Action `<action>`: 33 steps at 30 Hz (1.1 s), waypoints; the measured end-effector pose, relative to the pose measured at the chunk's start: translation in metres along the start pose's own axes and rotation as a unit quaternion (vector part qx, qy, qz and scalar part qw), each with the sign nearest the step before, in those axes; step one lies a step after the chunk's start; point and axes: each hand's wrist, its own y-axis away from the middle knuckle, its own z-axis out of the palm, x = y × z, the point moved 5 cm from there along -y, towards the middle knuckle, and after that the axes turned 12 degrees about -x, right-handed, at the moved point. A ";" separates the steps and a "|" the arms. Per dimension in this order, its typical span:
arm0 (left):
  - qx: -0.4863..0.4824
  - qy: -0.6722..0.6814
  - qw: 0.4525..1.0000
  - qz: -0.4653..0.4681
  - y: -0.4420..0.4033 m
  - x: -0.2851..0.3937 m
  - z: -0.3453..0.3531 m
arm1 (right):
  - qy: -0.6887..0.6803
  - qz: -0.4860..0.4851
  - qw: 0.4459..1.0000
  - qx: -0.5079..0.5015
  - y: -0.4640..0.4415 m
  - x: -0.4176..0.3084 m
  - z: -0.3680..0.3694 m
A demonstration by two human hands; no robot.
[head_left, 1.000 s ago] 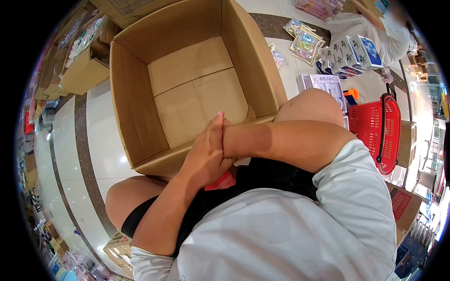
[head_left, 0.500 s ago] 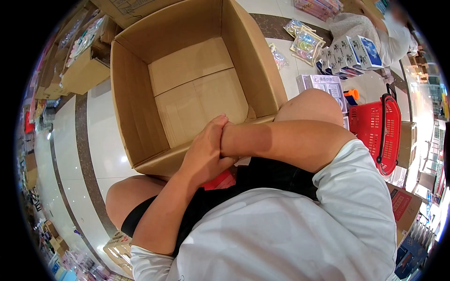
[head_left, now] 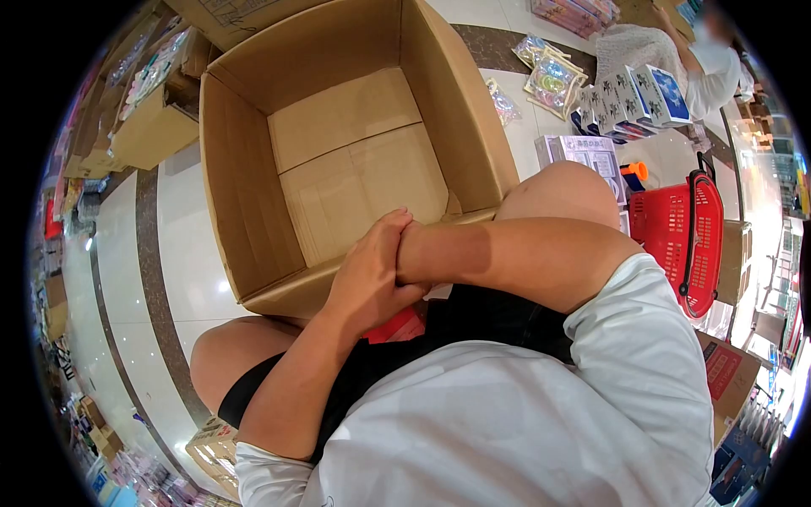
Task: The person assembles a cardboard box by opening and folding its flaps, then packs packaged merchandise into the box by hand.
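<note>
From here, the left hand (head_left: 361,277) is folded round the mostly hidden right hand (head_left: 411,253), openness unclear; 1 cardboard box (head_left: 363,190) sits just beyond.

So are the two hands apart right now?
No, the left hand lies against the right wrist, by the near side of the open carton.

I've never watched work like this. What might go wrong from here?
The left hand clasps the right hand and neither seems to grip the open carton, so a nudge from the right knee could shift it. The row of blue-and-white boxes stands close to another person and might topple if bumped. The plastic packets on the shiny floor could get stepped on.
</note>
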 end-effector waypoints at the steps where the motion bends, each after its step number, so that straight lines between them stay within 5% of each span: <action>1: 0.001 -0.004 1.000 0.001 0.000 0.000 0.000 | -0.001 -0.001 1.000 -0.001 0.000 0.000 0.001; 33: 0.029 0.017 0.999 0.009 0.002 0.002 -0.004 | 0.002 -0.044 0.999 0.000 -0.020 0.005 0.018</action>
